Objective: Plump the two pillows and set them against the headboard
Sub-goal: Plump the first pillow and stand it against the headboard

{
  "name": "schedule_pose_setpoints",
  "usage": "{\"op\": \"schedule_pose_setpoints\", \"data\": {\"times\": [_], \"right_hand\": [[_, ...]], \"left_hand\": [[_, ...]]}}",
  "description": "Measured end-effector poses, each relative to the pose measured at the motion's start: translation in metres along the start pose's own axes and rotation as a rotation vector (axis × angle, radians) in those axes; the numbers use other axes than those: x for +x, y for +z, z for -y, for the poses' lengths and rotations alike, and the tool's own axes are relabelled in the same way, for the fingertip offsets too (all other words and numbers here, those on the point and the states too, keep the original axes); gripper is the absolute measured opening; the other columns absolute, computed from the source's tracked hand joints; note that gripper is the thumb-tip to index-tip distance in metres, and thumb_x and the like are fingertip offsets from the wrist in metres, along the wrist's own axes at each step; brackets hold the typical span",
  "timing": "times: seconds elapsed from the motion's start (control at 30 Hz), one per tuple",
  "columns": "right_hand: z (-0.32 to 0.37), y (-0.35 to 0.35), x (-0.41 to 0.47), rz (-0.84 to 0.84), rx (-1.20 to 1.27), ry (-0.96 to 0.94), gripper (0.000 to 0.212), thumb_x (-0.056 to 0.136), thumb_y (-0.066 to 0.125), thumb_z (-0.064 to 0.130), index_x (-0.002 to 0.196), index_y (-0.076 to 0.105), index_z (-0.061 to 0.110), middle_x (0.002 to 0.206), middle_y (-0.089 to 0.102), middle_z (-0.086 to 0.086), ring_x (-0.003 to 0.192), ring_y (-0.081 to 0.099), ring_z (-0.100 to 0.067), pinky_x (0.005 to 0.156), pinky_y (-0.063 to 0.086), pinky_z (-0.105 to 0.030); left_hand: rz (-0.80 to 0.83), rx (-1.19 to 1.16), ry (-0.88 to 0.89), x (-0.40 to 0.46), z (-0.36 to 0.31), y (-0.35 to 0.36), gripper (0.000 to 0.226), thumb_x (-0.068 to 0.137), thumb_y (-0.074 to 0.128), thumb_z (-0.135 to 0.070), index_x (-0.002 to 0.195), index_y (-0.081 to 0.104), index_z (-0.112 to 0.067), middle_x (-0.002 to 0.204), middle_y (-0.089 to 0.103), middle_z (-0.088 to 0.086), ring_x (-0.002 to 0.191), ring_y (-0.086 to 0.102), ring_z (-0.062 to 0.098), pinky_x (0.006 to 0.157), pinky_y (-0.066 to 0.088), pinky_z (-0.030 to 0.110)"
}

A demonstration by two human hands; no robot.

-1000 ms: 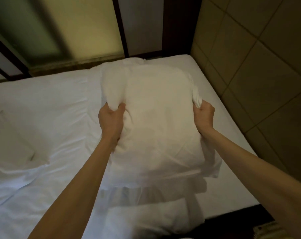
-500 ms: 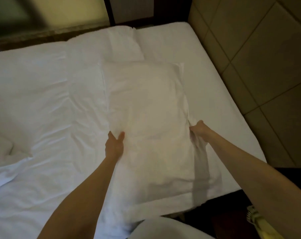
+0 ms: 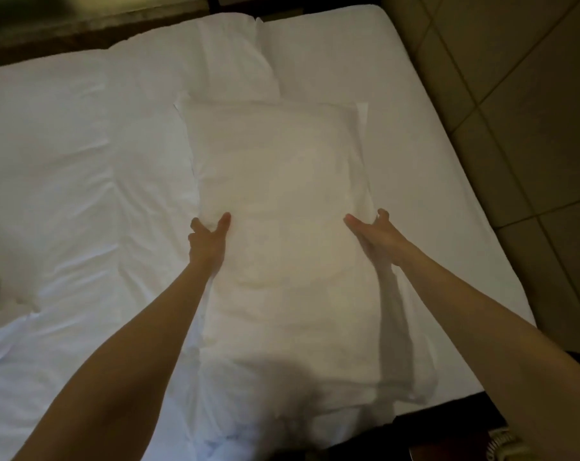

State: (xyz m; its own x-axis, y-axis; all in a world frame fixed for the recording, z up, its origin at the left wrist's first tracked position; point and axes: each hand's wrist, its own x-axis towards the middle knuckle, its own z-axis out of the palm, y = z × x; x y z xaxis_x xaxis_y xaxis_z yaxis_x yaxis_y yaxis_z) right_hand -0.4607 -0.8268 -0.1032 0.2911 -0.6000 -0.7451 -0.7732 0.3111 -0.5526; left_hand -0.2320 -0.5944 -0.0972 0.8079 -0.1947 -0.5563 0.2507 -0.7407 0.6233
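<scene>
A white pillow (image 3: 282,211) lies flat on the bed's white sheet (image 3: 415,161), its long side pointing away from me. My left hand (image 3: 207,242) rests at the pillow's left edge, thumb and fingers spread. At the right edge, my right hand (image 3: 376,236) lies with straight fingers against the fabric. Neither hand closes on the pillow. More white bedding (image 3: 265,410) bulges in shadow under the pillow's near end; I cannot tell whether it is the second pillow.
A rumpled white duvet (image 3: 49,161) covers the left half of the bed, with a folded corner (image 3: 235,54) beyond the pillow. A tan panelled wall (image 3: 514,128) runs along the bed's right side. Dark floor and a pale coiled cord (image 3: 501,444) show at lower right.
The pillow, held up and squeezed a second ago, has come down flat on the bed. Both hands have loosened from its sides and now rest open against its edges.
</scene>
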Motion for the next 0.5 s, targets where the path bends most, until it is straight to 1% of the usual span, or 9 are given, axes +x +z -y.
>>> {"op": "schedule_pose_setpoints", "data": {"times": [0.07,0.1,0.13,0.17,0.23,0.27,0.33,0.4,0.5], "right_hand": [[0.004,0.004,0.012,0.092,0.125,0.038,0.118,0.064,0.072,0.065,0.151,0.006,0.019,0.153,0.033,-0.007,0.132,0.043,-0.030,0.098,0.041,-0.036],[0.006,0.005,0.016,0.126,0.163,0.057,0.116,0.062,0.077,0.060,0.149,0.014,0.016,0.148,0.040,-0.007,0.124,0.050,-0.029,0.096,0.046,-0.036],[0.007,0.007,0.017,0.151,0.190,0.066,0.110,0.061,0.082,0.054,0.145,0.025,0.011,0.142,0.048,-0.008,0.113,0.057,-0.026,0.089,0.051,-0.035],[0.009,0.009,0.019,0.165,0.223,0.051,0.100,0.061,0.085,0.045,0.139,0.035,0.007,0.135,0.054,-0.009,0.100,0.061,-0.022,0.077,0.054,-0.030],[0.017,0.007,0.021,0.169,0.316,-0.030,0.078,0.065,0.086,0.025,0.129,0.048,0.003,0.125,0.060,-0.010,0.082,0.062,-0.012,0.058,0.053,-0.019],[0.021,0.004,0.021,0.154,0.355,-0.063,0.072,0.065,0.086,0.016,0.126,0.051,0.002,0.122,0.062,-0.011,0.081,0.063,-0.012,0.057,0.053,-0.017],[0.034,-0.007,0.019,0.117,0.371,-0.117,0.069,0.063,0.085,0.007,0.123,0.053,0.001,0.120,0.063,-0.011,0.090,0.064,-0.020,0.071,0.053,-0.024],[0.056,-0.023,0.016,0.099,0.369,-0.176,0.066,0.063,0.084,0.002,0.122,0.055,0.001,0.118,0.063,-0.011,0.099,0.063,-0.025,0.083,0.053,-0.030],[0.103,-0.054,0.013,0.055,0.330,-0.286,0.064,0.062,0.082,-0.001,0.120,0.056,0.001,0.117,0.063,-0.010,0.104,0.062,-0.028,0.092,0.052,-0.038]], "left_hand": [[-0.009,0.004,-0.008,0.007,0.000,0.002,0.087,0.080,0.053,-0.067,0.142,0.029,-0.010,0.137,0.051,0.020,0.119,0.053,0.039,0.101,0.045,0.050],[-0.021,0.023,-0.012,0.008,-0.001,0.005,0.086,0.080,0.054,-0.065,0.141,0.030,-0.009,0.136,0.052,0.020,0.118,0.054,0.039,0.101,0.045,0.049],[-0.026,0.037,-0.010,0.007,-0.003,0.008,0.083,0.081,0.055,-0.063,0.141,0.032,-0.009,0.135,0.053,0.019,0.119,0.054,0.038,0.101,0.045,0.049],[-0.023,0.029,0.001,0.004,-0.006,0.012,0.080,0.082,0.057,-0.059,0.141,0.033,-0.010,0.136,0.053,0.017,0.120,0.054,0.037,0.102,0.044,0.048],[0.006,-0.066,0.041,-0.002,-0.019,0.019,0.072,0.083,0.060,-0.047,0.141,0.038,-0.012,0.135,0.055,0.012,0.119,0.055,0.033,0.102,0.045,0.046],[0.023,-0.129,0.064,-0.005,-0.026,0.020,0.066,0.084,0.061,-0.040,0.140,0.041,-0.013,0.132,0.058,0.009,0.115,0.058,0.030,0.098,0.048,0.043],[0.044,-0.229,0.112,-0.013,-0.045,0.018,0.052,0.086,0.061,-0.029,0.134,0.049,-0.014,0.120,0.063,0.003,0.099,0.064,0.020,0.082,0.053,0.032],[0.037,-0.288,0.165,-0.021,-0.068,0.012,0.042,0.086,0.058,-0.023,0.128,0.055,-0.016,0.103,0.067,-0.004,0.088,0.064,0.011,0.069,0.051,0.022],[0.015,-0.341,0.241,-0.025,-0.111,0.002,0.032,0.087,0.056,-0.019,0.118,0.059,-0.021,0.090,0.066,-0.013,0.083,0.064,0.008,0.063,0.050,0.020]]}}
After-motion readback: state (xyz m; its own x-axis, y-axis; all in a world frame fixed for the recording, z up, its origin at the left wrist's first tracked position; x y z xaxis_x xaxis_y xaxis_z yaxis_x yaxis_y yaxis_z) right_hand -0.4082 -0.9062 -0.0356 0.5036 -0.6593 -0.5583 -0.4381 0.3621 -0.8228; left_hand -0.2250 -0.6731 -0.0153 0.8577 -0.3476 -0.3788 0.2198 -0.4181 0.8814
